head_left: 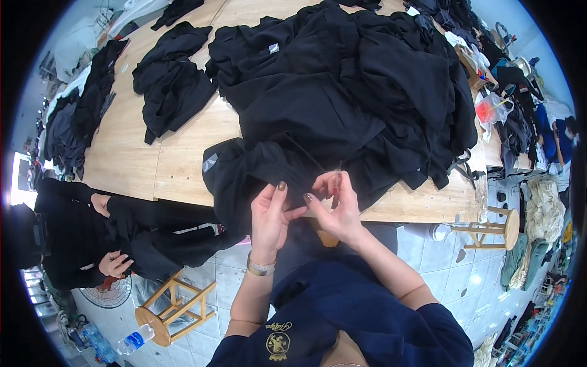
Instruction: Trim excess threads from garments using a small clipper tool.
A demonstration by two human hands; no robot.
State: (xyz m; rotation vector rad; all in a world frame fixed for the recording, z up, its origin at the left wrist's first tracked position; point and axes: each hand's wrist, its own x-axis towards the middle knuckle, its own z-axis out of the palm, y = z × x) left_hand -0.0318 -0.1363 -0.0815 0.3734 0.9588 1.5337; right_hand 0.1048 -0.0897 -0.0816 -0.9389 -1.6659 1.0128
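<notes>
At the table's front edge, a black garment (235, 168) with a small grey-white patch hangs partly over the side. My left hand (268, 215) is at its near edge, the dark cloth lying between the raised thumb and the curled fingers. Close by on the right, my right hand (338, 211) is closed around a small tool with a red part, which looks like thread snips (335, 191); the fingers hide most of it. A thin black cord (304, 151) runs from the garment toward my right fingertips. Behind both hands lies a large heap of black garments (306, 110).
The wooden table (183, 174) also carries a smaller black garment pile (174, 85). At left, another person's hands (115, 264) handle black cloth (165, 229). Wooden stools (160, 327) stand on the tiled floor. A plastic bag with a red drink (489, 110) sits at far right.
</notes>
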